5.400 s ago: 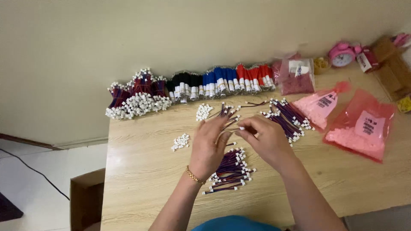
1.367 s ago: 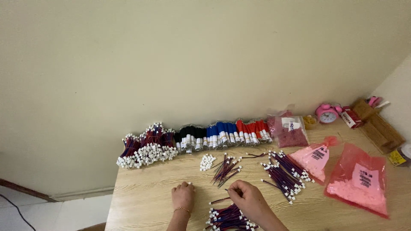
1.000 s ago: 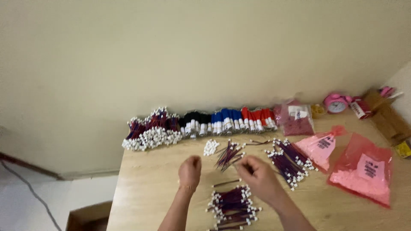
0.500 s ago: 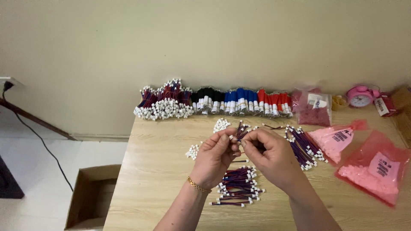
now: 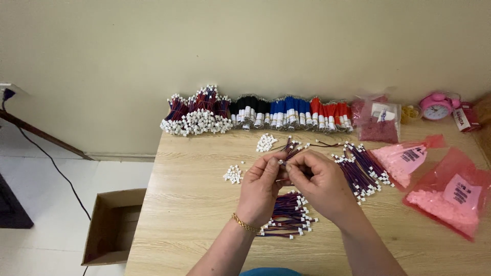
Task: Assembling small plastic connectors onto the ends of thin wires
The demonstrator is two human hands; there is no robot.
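Over the middle of the wooden table (image 5: 184,214), my left hand (image 5: 262,189) and my right hand (image 5: 319,184) meet, fingertips pinched together on a thin red-and-blue wire with a small white connector (image 5: 281,162). Just beneath my hands lies a heap of finished wires with white plugs (image 5: 289,221). A small cluster of loose white connectors (image 5: 233,174) sits to the left of my left hand. Another cluster of white connectors (image 5: 266,142) and a loose bunch of wires (image 5: 292,147) lie just beyond my fingers.
Bundles of wires (image 5: 197,113) in purple, black, blue and red line the wall. A second wire pile (image 5: 360,168), pink bags (image 5: 452,199) (image 5: 404,156), a dark red bag (image 5: 379,122) and a pink alarm clock (image 5: 436,106) lie right. An open cardboard box (image 5: 110,225) stands on the floor left.
The view dipped down toward the table and closed in. My hands rose from the tabletop and came together, pinching a wire and connector between the fingertips.
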